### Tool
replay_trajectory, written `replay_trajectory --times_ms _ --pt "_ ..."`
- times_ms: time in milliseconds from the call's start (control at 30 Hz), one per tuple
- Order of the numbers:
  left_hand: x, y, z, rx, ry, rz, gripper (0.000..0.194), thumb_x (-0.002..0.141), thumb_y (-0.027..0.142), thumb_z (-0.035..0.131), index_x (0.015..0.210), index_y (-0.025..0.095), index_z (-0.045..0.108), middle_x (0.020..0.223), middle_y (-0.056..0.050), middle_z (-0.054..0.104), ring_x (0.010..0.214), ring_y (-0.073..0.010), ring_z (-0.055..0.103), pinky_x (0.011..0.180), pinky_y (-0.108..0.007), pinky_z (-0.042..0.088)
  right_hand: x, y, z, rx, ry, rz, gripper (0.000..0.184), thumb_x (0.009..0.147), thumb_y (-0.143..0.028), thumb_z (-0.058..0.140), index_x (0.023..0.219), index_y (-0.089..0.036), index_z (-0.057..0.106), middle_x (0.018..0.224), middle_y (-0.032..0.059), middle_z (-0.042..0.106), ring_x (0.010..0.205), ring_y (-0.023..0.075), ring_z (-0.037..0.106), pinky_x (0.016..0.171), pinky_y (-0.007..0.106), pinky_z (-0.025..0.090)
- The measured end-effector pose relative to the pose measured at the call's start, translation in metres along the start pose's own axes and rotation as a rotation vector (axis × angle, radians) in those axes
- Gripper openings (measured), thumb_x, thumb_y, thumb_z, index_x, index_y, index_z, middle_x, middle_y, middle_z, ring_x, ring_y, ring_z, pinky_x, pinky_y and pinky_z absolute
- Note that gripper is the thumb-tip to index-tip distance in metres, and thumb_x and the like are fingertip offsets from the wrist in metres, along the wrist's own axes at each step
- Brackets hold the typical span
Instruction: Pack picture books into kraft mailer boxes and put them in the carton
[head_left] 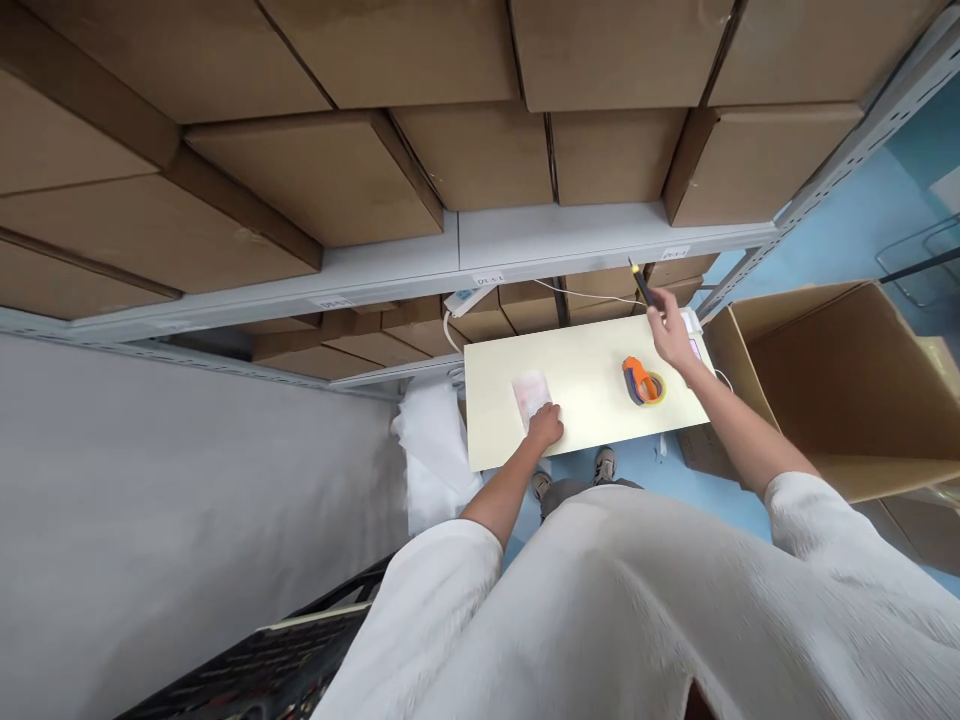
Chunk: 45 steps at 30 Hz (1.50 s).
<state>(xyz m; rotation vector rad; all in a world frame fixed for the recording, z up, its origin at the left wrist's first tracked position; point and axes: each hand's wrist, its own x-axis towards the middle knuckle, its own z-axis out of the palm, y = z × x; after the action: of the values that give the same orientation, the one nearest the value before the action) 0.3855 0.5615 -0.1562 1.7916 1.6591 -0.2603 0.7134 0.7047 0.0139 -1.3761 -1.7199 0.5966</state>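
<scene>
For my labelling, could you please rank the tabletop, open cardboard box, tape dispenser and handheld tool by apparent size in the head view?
Open cardboard box
Tabletop
Tape dispenser
Black-and-yellow handheld tool

1. A slim tool (pixel 643 286) with a black handle, yellow near its thin dark tip, is held raised and slanted; in view it shows just beyond the tabletop's (pixel 589 405) far edge, toward the right corner, tip pointing away.
2. A small, pinkish-white rectangular packet (pixel 531 388) lies flat toward the tabletop's left edge, slightly angled, its near end partly covered; its print is too blurred to read.
</scene>
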Motion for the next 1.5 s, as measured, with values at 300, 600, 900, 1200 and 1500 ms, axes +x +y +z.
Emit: replay_trajectory --times_ms 300,600,900,1200,1500 --pt "-0.014 0.002 0.001 -0.119 0.065 -0.075 0.062 0.098 0.019 0.056 0.16 0.018 0.058 0.171 -0.018 0.053 0.156 -0.035 0.054 0.127 -0.047 0.046 0.179 -0.02 0.004 -0.369 -0.119 -0.263 0.045 0.115 -0.049 0.041 0.14 -0.019 0.063 0.137 0.0197 0.068 0.131 0.0399 0.053 0.116 0.065 0.039" --pt "-0.033 -0.022 0.008 -0.191 0.116 -0.149 0.059 0.098 0.019 0.057 0.157 0.021 0.062 0.171 -0.015 0.054 0.156 -0.0347 0.053 0.13 -0.046 0.044 0.189 -0.032 0.016 -0.527 -0.187 -0.118 0.033 0.106 -0.022 0.057 0.136 -0.015 0.069 0.139 0.0244 0.067 0.125 0.0338 0.05 0.109 0.059 0.037" --pt "-0.027 -0.061 0.004 -0.459 0.235 -0.334 0.056 0.093 0.016 0.06 0.149 0.018 0.066 0.161 -0.018 0.063 0.151 -0.0324 0.06 0.126 -0.043 0.047 0.085 -0.046 0.086 -0.284 -0.178 -0.405 0.026 0.1 -0.021 0.057 0.12 -0.024 0.074 0.138 0.0136 0.07 0.132 0.0342 0.06 0.114 0.056 0.046" --pt "0.002 -0.088 -0.004 -0.92 0.276 -0.506 0.072 0.089 0.02 0.068 0.159 0.012 0.055 0.157 -0.021 0.068 0.148 -0.0304 0.065 0.121 -0.035 0.05 -0.106 0.003 0.232 -0.103 -0.685 0.391 0.028 0.091 -0.021 0.063 0.115 -0.023 0.078 0.12 0.0105 0.08 0.107 0.0277 0.075 0.107 0.045 0.059" --pt "0.016 -0.089 0.001 -1.215 0.204 -0.563 0.061 0.079 0.023 0.081 0.138 0.017 0.071 0.133 -0.015 0.08 0.126 -0.0304 0.076 0.097 -0.032 0.059 -0.157 0.02 0.266 -0.133 -0.647 0.731 0.044 0.088 -0.023 0.064 0.131 -0.02 0.073 0.122 0.011 0.079 0.115 0.0279 0.075 0.109 0.044 0.058"
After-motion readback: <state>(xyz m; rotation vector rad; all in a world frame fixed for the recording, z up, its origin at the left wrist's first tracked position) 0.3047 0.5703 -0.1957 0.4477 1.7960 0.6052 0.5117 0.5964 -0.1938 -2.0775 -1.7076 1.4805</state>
